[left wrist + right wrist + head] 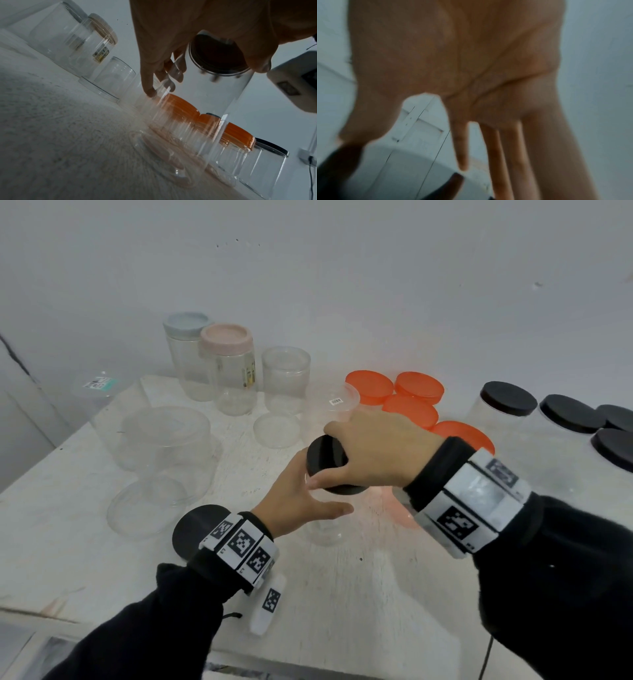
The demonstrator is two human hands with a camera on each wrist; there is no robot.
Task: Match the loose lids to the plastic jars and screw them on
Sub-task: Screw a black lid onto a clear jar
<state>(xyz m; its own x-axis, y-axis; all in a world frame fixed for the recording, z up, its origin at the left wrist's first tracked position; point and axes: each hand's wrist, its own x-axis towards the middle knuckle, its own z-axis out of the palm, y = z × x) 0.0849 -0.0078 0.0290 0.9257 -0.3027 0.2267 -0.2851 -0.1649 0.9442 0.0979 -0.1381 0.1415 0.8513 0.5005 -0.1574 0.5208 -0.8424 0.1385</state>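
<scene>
The right hand has its grip curled over a black lid sitting on the mouth of a clear jar, which stands on the tabletop in front of the person. The left hand wraps the jar's wall, fingers curved round it. The jar looks light, thin-walled and slick, likely to spin or dent, so holding it firmly around the upper body and turning the lid by its rim seems wisest.

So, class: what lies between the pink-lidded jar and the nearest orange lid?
In the head view, a clear lidless jar stands between the pink-lidded jar and orange lid.
</scene>
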